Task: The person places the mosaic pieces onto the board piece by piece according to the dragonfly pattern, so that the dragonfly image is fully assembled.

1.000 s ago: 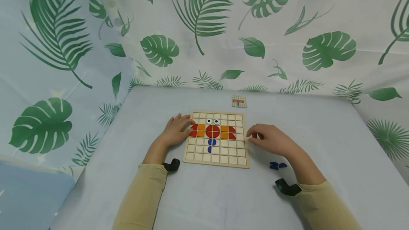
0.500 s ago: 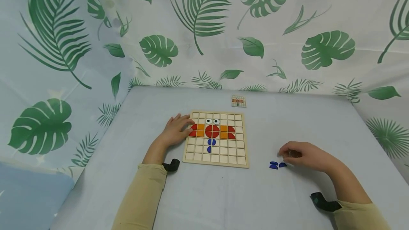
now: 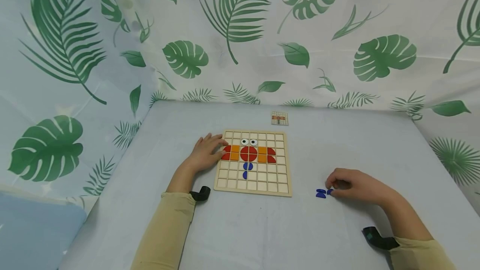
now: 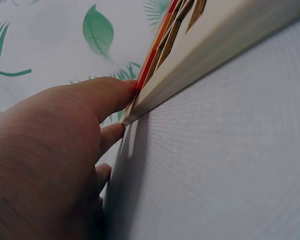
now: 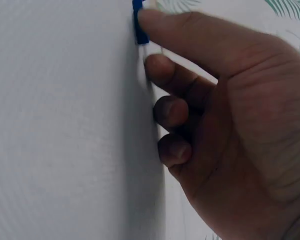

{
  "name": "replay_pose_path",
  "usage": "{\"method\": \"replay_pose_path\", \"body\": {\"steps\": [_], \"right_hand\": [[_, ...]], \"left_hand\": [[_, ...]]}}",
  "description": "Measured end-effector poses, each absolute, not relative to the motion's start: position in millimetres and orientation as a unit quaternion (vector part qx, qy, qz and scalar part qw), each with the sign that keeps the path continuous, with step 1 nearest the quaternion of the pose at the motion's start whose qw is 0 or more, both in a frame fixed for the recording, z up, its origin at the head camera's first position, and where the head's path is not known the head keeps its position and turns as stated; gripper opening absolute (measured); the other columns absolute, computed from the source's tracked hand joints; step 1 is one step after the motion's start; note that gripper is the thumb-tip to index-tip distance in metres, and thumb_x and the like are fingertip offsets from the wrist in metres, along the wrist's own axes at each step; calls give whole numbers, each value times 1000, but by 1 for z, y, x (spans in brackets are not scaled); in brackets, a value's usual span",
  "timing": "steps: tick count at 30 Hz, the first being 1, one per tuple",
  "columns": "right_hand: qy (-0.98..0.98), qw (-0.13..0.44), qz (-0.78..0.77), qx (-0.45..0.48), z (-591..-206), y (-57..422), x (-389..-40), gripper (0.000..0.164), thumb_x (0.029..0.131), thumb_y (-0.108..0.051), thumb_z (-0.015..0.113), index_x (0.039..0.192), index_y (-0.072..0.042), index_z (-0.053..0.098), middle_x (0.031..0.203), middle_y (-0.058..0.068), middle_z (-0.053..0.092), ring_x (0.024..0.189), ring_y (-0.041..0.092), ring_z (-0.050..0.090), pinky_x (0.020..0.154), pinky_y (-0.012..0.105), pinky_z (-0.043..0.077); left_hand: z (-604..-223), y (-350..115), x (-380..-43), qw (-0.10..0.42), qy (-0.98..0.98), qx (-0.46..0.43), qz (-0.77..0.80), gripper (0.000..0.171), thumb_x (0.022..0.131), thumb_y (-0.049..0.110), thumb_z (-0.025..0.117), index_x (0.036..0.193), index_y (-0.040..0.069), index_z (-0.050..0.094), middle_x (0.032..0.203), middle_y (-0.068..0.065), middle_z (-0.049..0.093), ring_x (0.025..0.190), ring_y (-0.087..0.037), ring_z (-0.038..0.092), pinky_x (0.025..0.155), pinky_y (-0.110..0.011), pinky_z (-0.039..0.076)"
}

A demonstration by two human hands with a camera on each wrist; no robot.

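A wooden grid board (image 3: 279, 187) lies on the table, bearing red, orange and blue pieces and two eye pieces. My left hand (image 3: 205, 152) rests at its left edge, with the thumb (image 4: 112, 95) and index finger touching the rim beside the red pieces (image 4: 147, 67). To the right of the board, my right hand (image 3: 360, 186) pinches a small blue half-round piece (image 3: 330, 192) at the table surface. The right wrist view shows the thumb against the blue piece (image 5: 141, 27), while the other fingers curl below. Two more blue half-round pieces (image 3: 321, 196) lie just left of these fingertips.
Behind the board lies a small pattern card (image 3: 279, 118) with a similar picture. The white-covered table (image 3: 240, 236) meets a leaf-print curtain (image 3: 258, 70) at the back and left. A black wrist device (image 3: 378, 238) sits under the right sleeve.
My right hand has moved right and down from the board's right edge to the loose blue pieces, and its fingertips have closed on one. My left hand has stayed at the board.
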State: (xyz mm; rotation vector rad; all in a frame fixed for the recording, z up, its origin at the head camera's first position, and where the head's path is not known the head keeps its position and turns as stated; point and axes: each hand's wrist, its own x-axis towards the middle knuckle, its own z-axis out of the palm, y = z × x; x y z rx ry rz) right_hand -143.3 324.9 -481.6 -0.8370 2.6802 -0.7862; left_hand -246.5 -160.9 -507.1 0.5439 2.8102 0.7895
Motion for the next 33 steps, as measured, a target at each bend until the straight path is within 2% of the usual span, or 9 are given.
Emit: {"method": "replay_pose_path", "body": {"steps": [3,10,13,16,19,25,33], "right_hand": [[929,78,-251,-260,-485,324,-143,17,89,-24,74,101,-31,65,95,-18,62,83,-2,53,71,20,49],[960,35,-218,-173,-486,318,-146,13,92,-30,71,102,-24,65,91,-10,61,81,4,51,70,26,47],[963,29,-216,-161,-486,320,-147,11,95,-21,66,106,-18,66,99,-2,66,89,12,57,74,32,50],[964,24,-210,-164,-487,323,-148,17,94,-9,62,110,-15,66,104,2,67,93,17,58,78,37,51],[961,12,-204,-189,-489,324,-149,24,91,-5,64,111,-17,66,99,-3,64,89,10,54,75,32,50],[949,-15,-201,-243,-494,325,-147,33,86,-7,73,113,-25,65,97,-14,57,87,0,48,73,26,48],[949,0,-207,-238,-494,322,-145,28,89,-17,74,112,-30,66,94,-16,54,86,-1,48,72,26,48]], "left_hand": [[-507,-161,-247,88,943,183,264,34,102,40,51,132,26,57,162,-4,31,154,-34,10,125,-55,0],[-508,-162,-248,89,945,181,259,34,102,41,51,133,27,56,162,-3,30,155,-33,9,126,-53,-1],[-507,-163,-248,87,945,183,258,34,102,41,51,133,27,56,162,-4,31,154,-34,10,126,-54,0],[-508,-163,-248,85,945,184,257,34,102,41,52,133,27,56,162,-4,31,154,-34,11,126,-54,1],[-508,-163,-248,82,945,184,258,34,102,41,52,132,27,56,162,-5,32,154,-35,11,125,-55,1],[-508,-163,-248,82,944,184,260,34,102,41,52,132,26,56,161,-5,32,154,-35,11,125,-55,1],[-509,-162,-249,77,944,187,259,35,102,41,51,132,26,57,161,-5,33,154,-35,12,125,-56,2]]}}
